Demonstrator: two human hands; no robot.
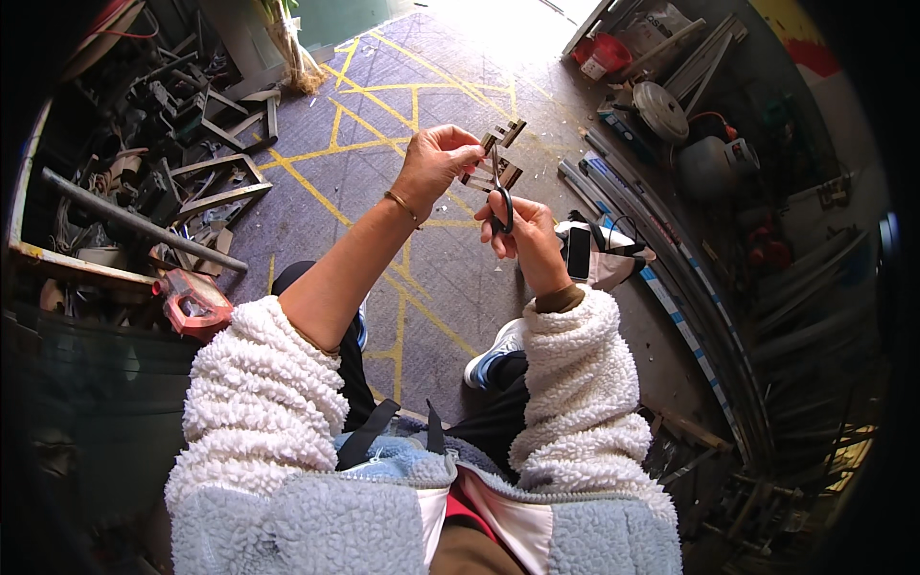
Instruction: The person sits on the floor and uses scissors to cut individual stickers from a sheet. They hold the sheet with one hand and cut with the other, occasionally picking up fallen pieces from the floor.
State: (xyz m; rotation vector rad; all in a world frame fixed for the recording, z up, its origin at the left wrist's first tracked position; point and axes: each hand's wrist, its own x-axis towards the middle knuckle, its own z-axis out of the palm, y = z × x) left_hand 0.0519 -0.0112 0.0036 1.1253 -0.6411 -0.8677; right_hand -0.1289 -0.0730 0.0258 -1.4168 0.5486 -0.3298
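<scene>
Over the floor in front of me, my left hand (433, 165) pinches a small flat piece with a dark and light pattern (514, 132), held by its near edge. It looks like cut paper or card, but the material is too small to tell. My right hand (533, 233) is closed on a pair of scissors (506, 213) with black handles, the blades pointing up and away. The blades cross the patterned piece. More of the same pattern shows below the left fingertips; whether it is one piece with the upper part, I cannot tell.
A phone (578, 251) lies on a pale bag beside my right hand. Long metal profiles (661, 268) run along the right, near a pot lid (661, 111) and a gas cylinder (717, 169). Metal frames (225, 182), a long pipe (144, 218) and a red tool (195, 305) crowd the left.
</scene>
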